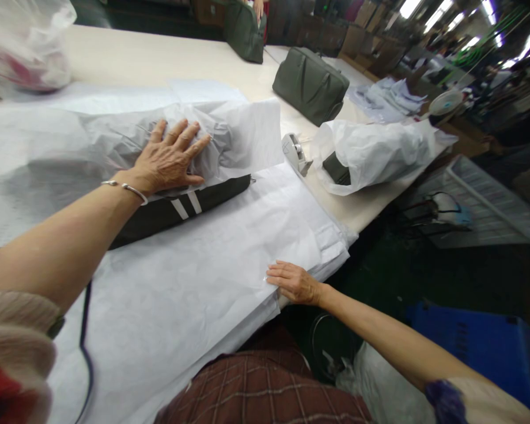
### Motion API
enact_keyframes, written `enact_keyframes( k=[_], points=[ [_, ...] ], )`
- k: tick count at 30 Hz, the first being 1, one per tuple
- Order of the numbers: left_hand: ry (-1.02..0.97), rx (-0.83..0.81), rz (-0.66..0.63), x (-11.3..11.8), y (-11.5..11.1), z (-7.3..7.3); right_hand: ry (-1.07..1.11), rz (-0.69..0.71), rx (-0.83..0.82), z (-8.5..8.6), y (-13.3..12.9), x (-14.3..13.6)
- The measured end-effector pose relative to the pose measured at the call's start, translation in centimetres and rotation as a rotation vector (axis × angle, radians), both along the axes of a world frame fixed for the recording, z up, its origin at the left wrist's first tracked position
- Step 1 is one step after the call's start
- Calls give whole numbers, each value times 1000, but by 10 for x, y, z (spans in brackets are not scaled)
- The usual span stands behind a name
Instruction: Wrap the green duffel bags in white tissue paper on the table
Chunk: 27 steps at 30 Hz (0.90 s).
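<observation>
Left hand [170,158] lies flat, fingers [189,136] spread wide, pressing crumpled tissue [229,132] down over a dark bag [181,209] on the table [128,59]. Not gripping anything. The bag lies flat near mid-table, mostly covered, with its edge and two white stripes [188,206] showing just below the wrist (bangle [126,188] there).

Right hand [294,282] rests palm-down at the near edge of a paper stack [194,282], fingers together and extended, touching the top sheet. Holding nothing.

Farther out: tape dispenser [295,152] just beside the stack's far corner, a white plastic bag [371,153] with something dark inside, and two green bags [311,85] well apart from the hands. Another plastic bag [24,47] sits far left, blurred. Blue crate [477,347] on the floor at right.
</observation>
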<state>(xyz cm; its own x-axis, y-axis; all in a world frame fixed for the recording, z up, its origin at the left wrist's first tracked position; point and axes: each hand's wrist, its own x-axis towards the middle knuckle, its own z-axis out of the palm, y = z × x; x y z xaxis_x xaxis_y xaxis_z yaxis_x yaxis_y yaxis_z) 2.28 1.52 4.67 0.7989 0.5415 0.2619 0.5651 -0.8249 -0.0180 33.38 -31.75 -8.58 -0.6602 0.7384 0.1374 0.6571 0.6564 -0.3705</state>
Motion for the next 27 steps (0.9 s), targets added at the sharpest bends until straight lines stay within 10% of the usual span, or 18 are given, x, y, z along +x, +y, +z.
enact_keyframes(
  k=[15, 27],
  points=[
    [4, 7, 25, -1, -3, 2, 48, 44, 162, 25, 22, -24],
    [-32, 87, 70, -3, -6, -2, 139, 105, 283, 181, 130, -60]
  ],
)
